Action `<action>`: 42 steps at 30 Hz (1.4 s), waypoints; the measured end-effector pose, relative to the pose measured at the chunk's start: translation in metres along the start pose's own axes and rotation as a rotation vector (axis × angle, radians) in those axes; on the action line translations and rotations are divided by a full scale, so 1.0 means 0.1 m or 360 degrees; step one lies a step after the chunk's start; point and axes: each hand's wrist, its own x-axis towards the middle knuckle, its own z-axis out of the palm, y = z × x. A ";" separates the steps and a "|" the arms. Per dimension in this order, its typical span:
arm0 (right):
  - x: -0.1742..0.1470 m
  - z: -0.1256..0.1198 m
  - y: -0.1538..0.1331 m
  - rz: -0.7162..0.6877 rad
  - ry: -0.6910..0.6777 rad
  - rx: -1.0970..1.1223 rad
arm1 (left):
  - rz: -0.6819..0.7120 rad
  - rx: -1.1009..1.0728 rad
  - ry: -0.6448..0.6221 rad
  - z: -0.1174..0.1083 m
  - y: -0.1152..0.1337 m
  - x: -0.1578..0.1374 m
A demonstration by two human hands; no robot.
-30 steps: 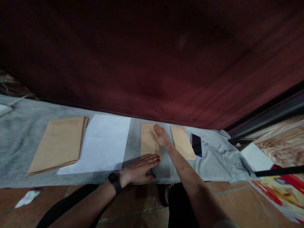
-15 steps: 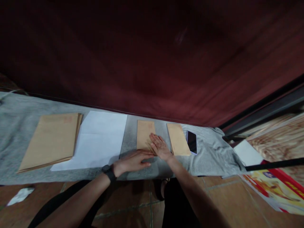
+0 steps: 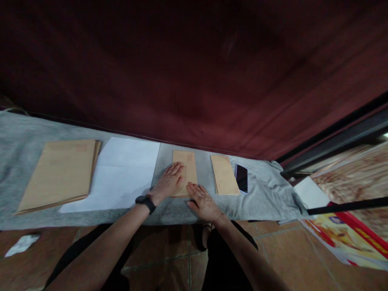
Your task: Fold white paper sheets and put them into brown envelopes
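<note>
A small brown envelope (image 3: pixel 188 169) lies flat on the grey cloth in front of me. My left hand (image 3: pixel 170 182), with a dark band on its wrist, rests on the envelope's left side, fingers stretched out and pointing away. Lower down, my right hand (image 3: pixel 203 201) lies flat at the near right corner of the same envelope, its fingertips touching it. Neither hand grips anything. Just to the right is a small pile of similar brown envelopes (image 3: pixel 224 174).
Large brown envelopes (image 3: pixel 60 169) are stacked at the left, partly over white paper sheets (image 3: pixel 127 169). A phone (image 3: pixel 241 178) lies beside the small pile. Grey cloth (image 3: pixel 266 190) covers the narrow surface, backed by a dark red sheet (image 3: pixel 194 101). A colourful box (image 3: pixel 348 238) is at lower right.
My left hand has moved up from the envelope's near edge onto its left side. My right hand has drawn back toward me to the near right corner.
</note>
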 end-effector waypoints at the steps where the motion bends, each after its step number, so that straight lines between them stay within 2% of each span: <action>1: -0.01 0.01 -0.02 0.0003 0.0027 0.0025 | -0.0024 0.0033 0.0012 0.01 0.00 0.03; 6: 0.01 0.04 -0.02 0.0010 0.0212 0.0219 | -0.0078 0.0129 0.0033 0.09 0.00 0.13; 13: 0.12 0.07 0.10 0.0097 0.0341 0.0397 | 0.0032 0.0131 -0.0087 0.11 0.01 0.07; 21: 0.23 0.12 0.15 0.0271 0.0377 0.0385 | 0.0114 -0.0002 -0.0249 0.06 -0.08 0.00; 26: 0.24 0.09 0.13 0.0259 0.0419 0.0460 | 0.0149 -0.0094 -0.0426 -0.03 -0.07 -0.04; 29: 0.25 0.08 0.13 0.0259 0.0426 0.0441 | 0.0217 -0.0067 -0.0463 -0.05 -0.07 -0.11; 33: 0.23 0.06 0.03 0.0293 0.0352 0.0217 | 0.0263 0.0007 -0.0413 -0.02 -0.08 -0.18; 35: 0.21 0.06 -0.08 0.0231 0.0304 0.0131 | 0.0265 0.0043 -0.0380 0.00 -0.08 -0.20; 38: 0.16 0.11 -0.27 0.0091 0.0282 0.0138 | 0.0252 0.0099 -0.0360 0.02 -0.06 -0.23; 42: 0.08 0.17 -0.38 0.0111 0.0250 0.0117 | 0.0204 0.0143 -0.0345 0.02 -0.04 -0.28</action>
